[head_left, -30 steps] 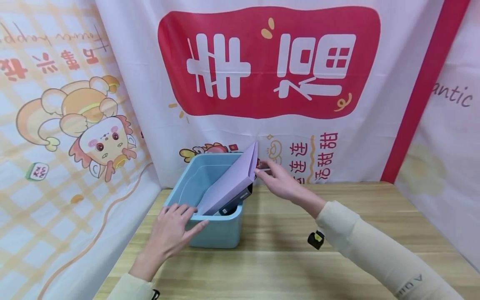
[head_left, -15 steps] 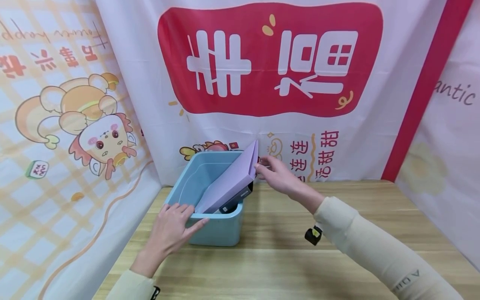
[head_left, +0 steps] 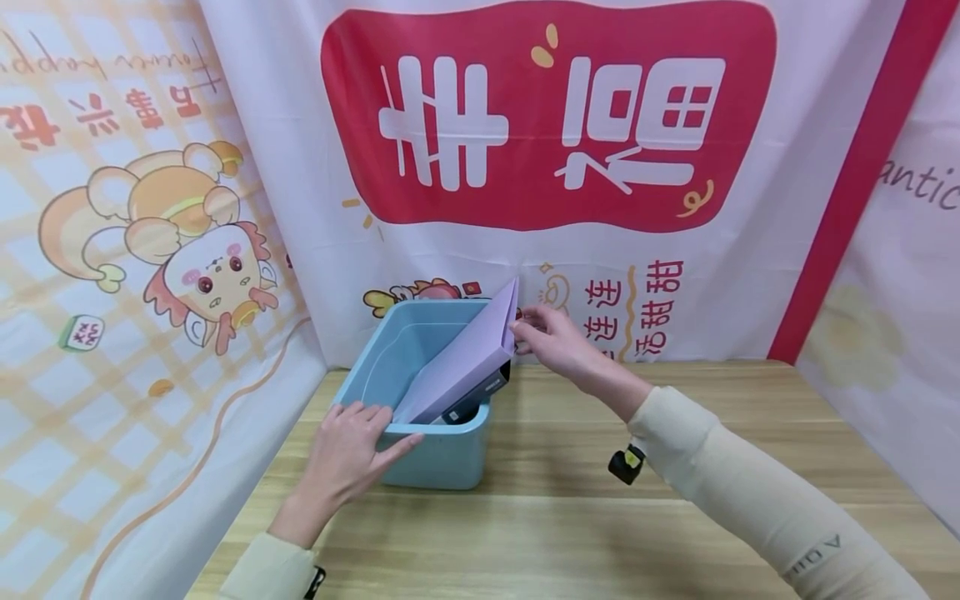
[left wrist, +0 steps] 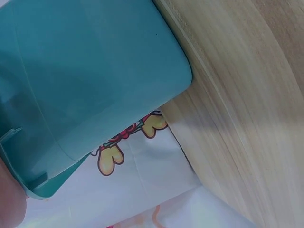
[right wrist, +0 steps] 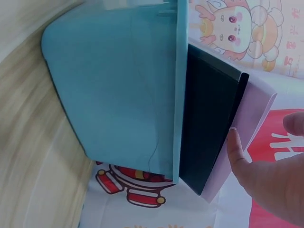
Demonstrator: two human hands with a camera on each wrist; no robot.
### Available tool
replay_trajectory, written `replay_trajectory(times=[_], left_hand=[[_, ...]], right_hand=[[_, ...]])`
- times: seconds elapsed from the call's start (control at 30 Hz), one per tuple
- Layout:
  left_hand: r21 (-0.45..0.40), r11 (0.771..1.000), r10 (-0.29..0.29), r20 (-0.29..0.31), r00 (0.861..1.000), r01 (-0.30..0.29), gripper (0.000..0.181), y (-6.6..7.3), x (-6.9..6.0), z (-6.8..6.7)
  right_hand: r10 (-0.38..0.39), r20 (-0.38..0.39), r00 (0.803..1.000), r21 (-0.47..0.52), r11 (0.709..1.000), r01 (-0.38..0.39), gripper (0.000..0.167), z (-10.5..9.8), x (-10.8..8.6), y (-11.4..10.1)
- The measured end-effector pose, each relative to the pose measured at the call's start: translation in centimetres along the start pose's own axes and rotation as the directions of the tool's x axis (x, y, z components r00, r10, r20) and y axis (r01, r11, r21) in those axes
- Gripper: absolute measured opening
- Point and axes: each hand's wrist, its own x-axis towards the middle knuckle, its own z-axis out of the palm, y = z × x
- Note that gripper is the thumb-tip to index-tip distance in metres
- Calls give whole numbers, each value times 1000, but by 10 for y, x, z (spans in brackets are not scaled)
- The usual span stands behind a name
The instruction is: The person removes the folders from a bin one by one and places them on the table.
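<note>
A blue bin (head_left: 438, 458) holds a tilted purple folder (head_left: 457, 367) and a black box-like item (head_left: 480, 394) pressed along its underside; both stick out over the right rim. My left hand (head_left: 345, 458) grips the near-left rim, fingers over the edge and thumb along the outer wall. My right hand (head_left: 558, 342) is at the folder's raised right edge. In the right wrist view, one fingertip of the right hand (right wrist: 275, 180) touches where the purple folder (right wrist: 256, 107) meets the black item (right wrist: 209, 114), with another digit apart from it.
The bin stands on a wooden table (head_left: 562, 500) near its back-left corner. Behind it hangs a white cloth with a red print (head_left: 540, 200), and another printed cloth (head_left: 97, 333) hangs at the left. A black strap item (head_left: 626, 463) is at the right wrist.
The head view has shifted slightly. The right hand has moved up a little along the folder's edge; the left hand, bin and folder look nearly unchanged.
</note>
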Motion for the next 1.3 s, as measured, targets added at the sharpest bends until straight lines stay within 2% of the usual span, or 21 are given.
replay_trajectory(times=[0.13,0.33,0.5,0.8,1.3], left_hand=[[-2,1000,6,-2,1000,-6,54,-1,0,1],[-7,1000,9,-4,1000,-9,55,-2,1,3],[-10,1000,17,-31,999,-17,55,-3,1,4],[-16,999,33,-69,997,-34,56,-3,-1,8],[-12,1000,16,-50,999,-17,55,-3,-1,6]], right_hand=[[8,-11,1000,34,999,-8,52,2,3,-3],[65,-12,998,76,995,-64,56,3,7,-5],[120,-27,992,81,990,-118,63,5,15,-8],[156,-30,987,124,981,-151,64,11,23,-18],[204,-5,979,192,961,-200,57,21,40,-22]])
